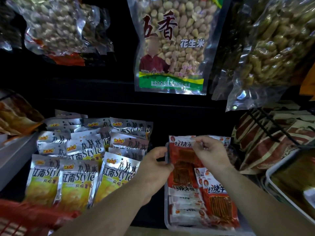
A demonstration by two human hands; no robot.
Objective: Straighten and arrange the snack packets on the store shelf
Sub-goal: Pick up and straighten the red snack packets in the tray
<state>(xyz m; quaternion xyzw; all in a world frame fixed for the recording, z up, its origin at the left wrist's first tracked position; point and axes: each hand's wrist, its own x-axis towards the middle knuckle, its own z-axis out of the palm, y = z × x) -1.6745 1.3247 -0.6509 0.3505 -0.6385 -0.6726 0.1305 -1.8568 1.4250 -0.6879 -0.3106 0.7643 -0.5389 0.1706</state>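
Right hand [210,151] pinches the top edge of a red snack packet [181,167] in the clear tray [166,210]. Left hand [153,166], fingers curled, pinches its left edge (right at the tray rim). Silver packets [78,178] on the left read "江南Style". Hanging peanut bag [172,45]: "花生米".

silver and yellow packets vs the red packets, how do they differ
The silver and yellow packets lie loose and overlapping on the dark shelf; the red packets sit in a clear tray. No hand holds the silver and yellow packets; the left hand and right hand grip one of the red packets. Both lie flat.
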